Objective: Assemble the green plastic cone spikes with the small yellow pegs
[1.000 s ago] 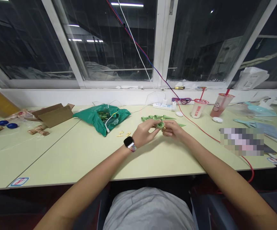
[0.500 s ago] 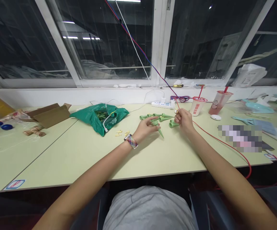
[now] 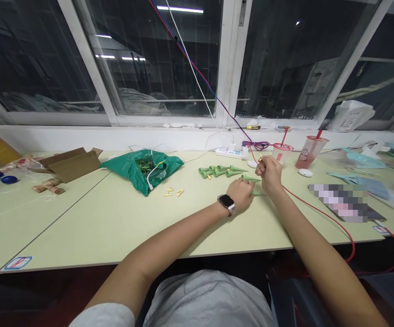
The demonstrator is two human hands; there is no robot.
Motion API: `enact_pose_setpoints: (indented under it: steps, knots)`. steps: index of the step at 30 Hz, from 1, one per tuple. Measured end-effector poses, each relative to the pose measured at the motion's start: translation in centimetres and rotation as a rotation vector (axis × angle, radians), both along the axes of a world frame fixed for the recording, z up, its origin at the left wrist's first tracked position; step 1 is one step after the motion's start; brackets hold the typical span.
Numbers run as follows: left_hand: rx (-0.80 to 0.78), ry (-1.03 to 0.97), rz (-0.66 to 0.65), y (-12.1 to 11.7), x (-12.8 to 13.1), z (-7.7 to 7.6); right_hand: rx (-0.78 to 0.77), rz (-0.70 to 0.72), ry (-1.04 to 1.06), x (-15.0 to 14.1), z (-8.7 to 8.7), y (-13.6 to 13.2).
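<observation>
My left hand rests low on the table, its fingertips at a green plastic spike that lies partly under my right wrist. I cannot tell whether the fingers grip it. Just above, another green spike points right. My right hand is raised, pinching a small yellow piece between its fingertips. A row of several green spikes lies to the left of both hands. Several similar yellow pieces lie farther left on the pale green table.
A green plastic bag holding a white cable stands left, beside flattened cardboard. A power strip, red cable, two plastic cups and a pixelated rectangle lie along the table, which ends in a front edge.
My left hand has moved right and down to the table, closer to my right hand. My right hand has shifted slightly right, and the green spikes near it lie differently.
</observation>
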State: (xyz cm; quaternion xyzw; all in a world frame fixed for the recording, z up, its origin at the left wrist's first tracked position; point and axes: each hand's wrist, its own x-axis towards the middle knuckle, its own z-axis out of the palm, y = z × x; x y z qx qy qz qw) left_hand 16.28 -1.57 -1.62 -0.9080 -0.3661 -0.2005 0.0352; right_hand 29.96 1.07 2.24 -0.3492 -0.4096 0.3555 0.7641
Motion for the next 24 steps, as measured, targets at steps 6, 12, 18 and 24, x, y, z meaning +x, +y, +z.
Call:
enact_pose_setpoints:
  steps: [6,12,18,24]
  knots:
    - [0.023,0.000,0.181,0.7,1.9,0.2,0.002,0.010,0.027,0.1,0.1,0.0]
    - [0.049,0.026,0.214,1.3,2.6,-0.2,-0.008,0.041,0.071,0.2,0.2,-0.1]
    - [0.095,0.034,0.202,2.0,3.5,-0.2,-0.007,0.062,0.072,0.2,0.1,-0.1]
    - [0.106,0.001,0.193,2.7,4.2,-0.5,-0.009,0.073,0.065,-0.2,0.2,-0.3]
